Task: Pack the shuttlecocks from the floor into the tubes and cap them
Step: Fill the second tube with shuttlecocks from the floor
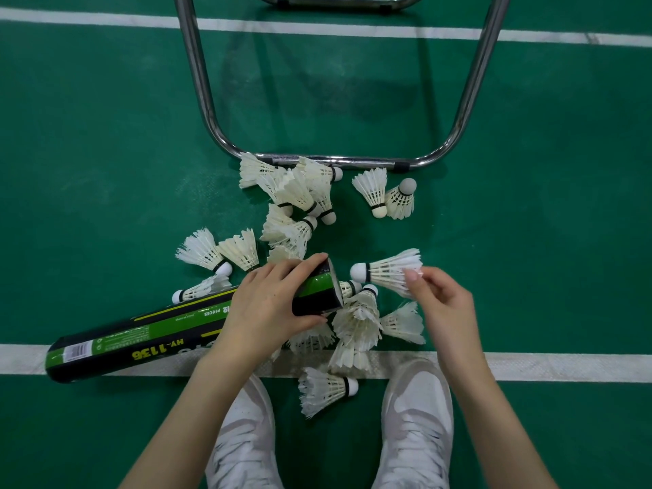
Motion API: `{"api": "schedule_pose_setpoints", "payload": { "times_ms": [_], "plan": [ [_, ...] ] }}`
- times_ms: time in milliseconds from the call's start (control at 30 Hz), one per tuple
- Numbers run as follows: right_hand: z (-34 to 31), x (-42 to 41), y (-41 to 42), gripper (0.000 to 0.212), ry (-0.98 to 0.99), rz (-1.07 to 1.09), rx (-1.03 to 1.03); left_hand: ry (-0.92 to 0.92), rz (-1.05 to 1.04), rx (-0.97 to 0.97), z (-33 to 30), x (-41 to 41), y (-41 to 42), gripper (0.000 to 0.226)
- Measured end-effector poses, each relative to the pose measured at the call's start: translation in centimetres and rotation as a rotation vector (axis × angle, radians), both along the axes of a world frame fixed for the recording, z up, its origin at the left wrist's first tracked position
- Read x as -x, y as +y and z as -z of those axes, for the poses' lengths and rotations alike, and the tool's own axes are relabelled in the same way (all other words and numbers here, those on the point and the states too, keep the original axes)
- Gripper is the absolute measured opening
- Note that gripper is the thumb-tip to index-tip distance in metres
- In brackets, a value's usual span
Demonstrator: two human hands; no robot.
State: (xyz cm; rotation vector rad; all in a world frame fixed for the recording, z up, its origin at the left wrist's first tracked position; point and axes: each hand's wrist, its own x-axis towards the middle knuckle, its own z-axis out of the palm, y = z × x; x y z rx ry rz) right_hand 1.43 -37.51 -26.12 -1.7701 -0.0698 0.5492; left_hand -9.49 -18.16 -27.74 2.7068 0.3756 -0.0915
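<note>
A long black-and-green shuttlecock tube (148,333) lies slanted above the floor, its open mouth at the right end. My left hand (271,305) grips the tube just behind that mouth. My right hand (441,298) pinches the feather end of a white shuttlecock (384,271), whose cork tip points left at the tube mouth, a short gap away. Several white shuttlecocks (296,195) lie scattered on the green floor in front of me, with another heap (356,322) under the tube mouth.
A chrome tubular chair frame (338,163) stands just beyond the far shuttlecocks. White court lines cross the floor (106,171) near and far. My two white shoes (416,418) are at the bottom, one shuttlecock (326,390) between them.
</note>
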Motion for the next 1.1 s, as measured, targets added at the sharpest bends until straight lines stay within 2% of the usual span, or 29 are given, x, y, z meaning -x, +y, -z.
{"api": "schedule_pose_setpoints", "payload": {
  "times_ms": [333,467,733,933,1100],
  "plan": [
    [0.4,3.3,4.1,0.009,0.074,-0.286,0.022,-0.006,-0.001,-0.003,0.2,0.0,0.1,0.086],
    [0.4,4.1,5.2,0.026,0.020,-0.366,0.089,-0.031,0.000,0.001,0.3,0.0,0.1,0.077],
    [0.9,4.4,5.7,0.022,0.015,-0.346,0.092,-0.067,0.016,0.004,0.4,0.3,0.1,0.076],
    [1.0,4.3,5.7,0.023,0.042,-0.302,0.007,0.024,0.040,-0.022,0.3,0.6,0.5,0.101],
    [1.1,4.1,5.2,0.021,0.126,-0.294,-0.091,0.067,0.039,-0.031,-0.2,0.7,0.6,0.088]
  ]
}}
